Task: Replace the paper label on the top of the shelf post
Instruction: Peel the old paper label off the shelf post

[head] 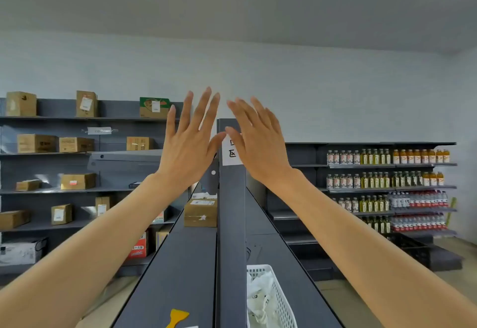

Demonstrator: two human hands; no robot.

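Your hands, left (pixel 189 144) and right (pixel 260 146), flank the shelf post (pixel 231 211) spread wide, holding nothing; the paper label (pixel 230 156) looks thin and tearable, so peel from a corner.

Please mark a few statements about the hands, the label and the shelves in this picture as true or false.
1. Both hands are open with fingers spread. True: left hand, right hand.
2. The paper label sits near the top of the shelf post. True.
3. The left hand grips a yellow scraper. False: the scraper lies on the shelf below.
4. The white basket is left of the post. False: it is right of it.
5. Bottles fill the right-hand shelves. True.
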